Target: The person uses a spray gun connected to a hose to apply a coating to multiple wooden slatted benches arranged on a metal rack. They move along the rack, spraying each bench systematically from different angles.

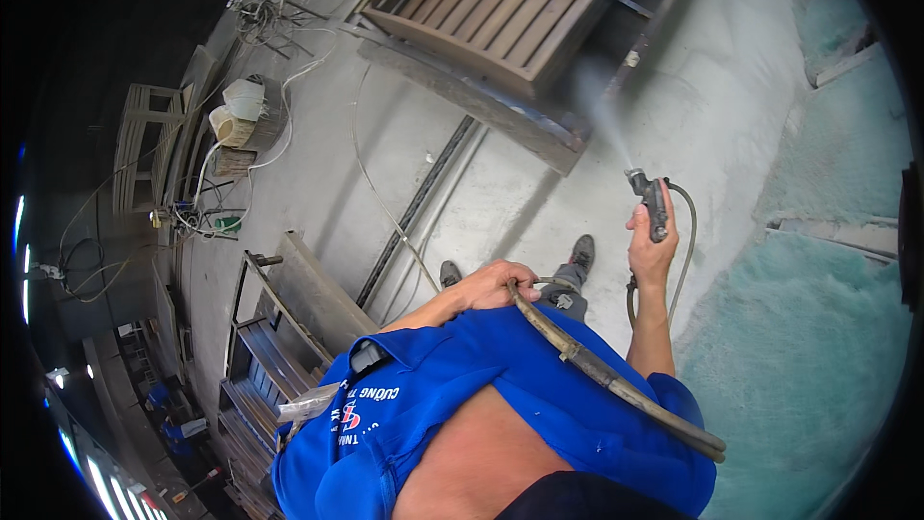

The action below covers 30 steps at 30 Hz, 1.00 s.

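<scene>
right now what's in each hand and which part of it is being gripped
The right hand holds a spray gun by its handle; the left hand holds a hose by the stretch near the hem of the blue shirt.

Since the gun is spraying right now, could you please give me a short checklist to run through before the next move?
1. Spray gun held in the right hand: ok.
2. Mist heading toward the slatted wooden piece, away from the body: ok.
3. Thick hose held in the left hand: ok.
4. Hands covered: not ok; both are bare.
5. Thin line on the floor well clear of the left shoe: not ok; it runs close by.
6. Thick hose free of kinks along its whole length: cannot tell; parts are out of sight.
</scene>
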Tool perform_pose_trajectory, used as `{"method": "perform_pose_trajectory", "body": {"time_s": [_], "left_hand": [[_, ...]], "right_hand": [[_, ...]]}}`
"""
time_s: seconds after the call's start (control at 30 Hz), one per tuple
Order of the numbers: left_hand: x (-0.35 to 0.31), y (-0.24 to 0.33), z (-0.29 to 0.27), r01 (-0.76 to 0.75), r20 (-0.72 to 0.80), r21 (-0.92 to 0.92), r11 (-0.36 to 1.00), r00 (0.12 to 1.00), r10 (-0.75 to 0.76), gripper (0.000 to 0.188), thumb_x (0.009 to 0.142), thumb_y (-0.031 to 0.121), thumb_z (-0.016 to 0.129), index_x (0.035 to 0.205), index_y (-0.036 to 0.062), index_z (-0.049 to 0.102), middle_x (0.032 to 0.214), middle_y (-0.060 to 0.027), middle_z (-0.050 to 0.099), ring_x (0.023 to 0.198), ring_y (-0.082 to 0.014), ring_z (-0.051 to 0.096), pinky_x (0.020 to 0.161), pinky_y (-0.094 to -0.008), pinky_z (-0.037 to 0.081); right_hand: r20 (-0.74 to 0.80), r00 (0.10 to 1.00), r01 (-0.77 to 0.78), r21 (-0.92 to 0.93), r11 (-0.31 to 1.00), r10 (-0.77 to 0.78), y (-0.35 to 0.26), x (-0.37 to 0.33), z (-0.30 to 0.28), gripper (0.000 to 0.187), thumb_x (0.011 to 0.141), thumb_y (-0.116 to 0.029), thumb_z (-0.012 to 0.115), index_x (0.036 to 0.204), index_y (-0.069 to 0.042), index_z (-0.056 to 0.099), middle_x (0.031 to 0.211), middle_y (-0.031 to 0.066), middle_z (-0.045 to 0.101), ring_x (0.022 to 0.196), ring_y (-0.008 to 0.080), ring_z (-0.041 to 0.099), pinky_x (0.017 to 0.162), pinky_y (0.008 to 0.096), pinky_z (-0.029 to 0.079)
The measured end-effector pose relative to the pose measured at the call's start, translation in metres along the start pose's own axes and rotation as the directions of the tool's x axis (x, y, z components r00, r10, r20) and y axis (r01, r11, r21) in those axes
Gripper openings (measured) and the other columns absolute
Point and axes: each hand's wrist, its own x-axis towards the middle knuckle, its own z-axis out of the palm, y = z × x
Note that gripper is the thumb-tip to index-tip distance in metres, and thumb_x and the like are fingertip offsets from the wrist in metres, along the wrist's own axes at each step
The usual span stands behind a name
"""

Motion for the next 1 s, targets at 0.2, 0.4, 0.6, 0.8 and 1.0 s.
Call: {"method": "perform_pose_trajectory", "body": {"time_s": [0.2,0.4,0.6,0.8,1.0], "left_hand": [[-0.102,-0.065,-0.070,-0.124,-0.030,-0.053,0.991,0.992,0.123,0.044,0.099,0.023,0.073,0.070,-0.0003,0.050,0.077,-0.0140,0.059,0.096,-0.0303,0.067,0.086,-0.0433,0.052],[-0.234,-0.094,-0.128,-0.196,-0.138,-0.123,0.973,0.974,0.179,0.031,0.101,0.014,0.066,0.075,-0.0011,0.059,0.081,-0.0083,0.065,0.106,-0.0288,0.069,0.105,-0.0462,0.050],[-0.309,-0.107,-0.156,-0.149,-0.346,-0.214,0.965,0.936,0.068,0.029,0.100,0.010,0.065,0.074,-0.0004,0.062,0.084,-0.0104,0.068,0.102,-0.0266,0.068,0.106,-0.0473,0.049],[-0.310,-0.102,-0.164,-0.131,-0.231,-0.041,0.991,0.966,0.118,0.033,0.097,0.014,0.071,0.071,-0.0021,0.059,0.069,-0.0112,0.064,0.083,-0.0232,0.071,0.094,-0.0405,0.057],[-0.326,-0.096,-0.182,-0.115,-0.265,-0.007,0.993,0.958,0.109,0.030,0.096,0.012,0.071,0.072,-0.0024,0.060,0.070,-0.0116,0.065,0.089,-0.0275,0.074,0.087,-0.0408,0.058]], "right_hand": [[0.102,0.895,0.439,-0.037,0.898,-0.434,-0.058,-0.027,0.207,0.047,0.097,-0.008,0.065,0.144,-0.010,0.060,0.127,0.0197,0.072,0.119,0.0321,0.070,0.099,0.0375,0.053],[0.192,0.895,0.397,0.069,0.915,-0.402,-0.131,-0.030,0.394,0.052,0.095,-0.022,0.069,0.146,-0.020,0.059,0.116,0.0201,0.075,0.108,0.0354,0.074,0.093,0.0417,0.056],[-0.014,0.928,0.371,-0.062,0.927,-0.373,-0.115,-0.071,0.401,0.051,0.096,-0.019,0.066,0.147,-0.016,0.058,0.125,0.0227,0.072,0.117,0.0365,0.070,0.100,0.0424,0.054],[-0.307,0.946,0.048,-0.173,0.984,-0.100,-0.070,-0.153,0.263,0.052,0.099,-0.013,0.062,0.150,-0.014,0.054,0.137,0.0222,0.067,0.128,0.0331,0.065,0.106,0.0422,0.051],[-0.258,0.951,0.103,-0.251,0.963,-0.169,-0.040,-0.123,0.311,0.052,0.099,-0.012,0.061,0.150,-0.017,0.054,0.139,0.0197,0.066,0.128,0.0342,0.065,0.109,0.0426,0.051]]}}
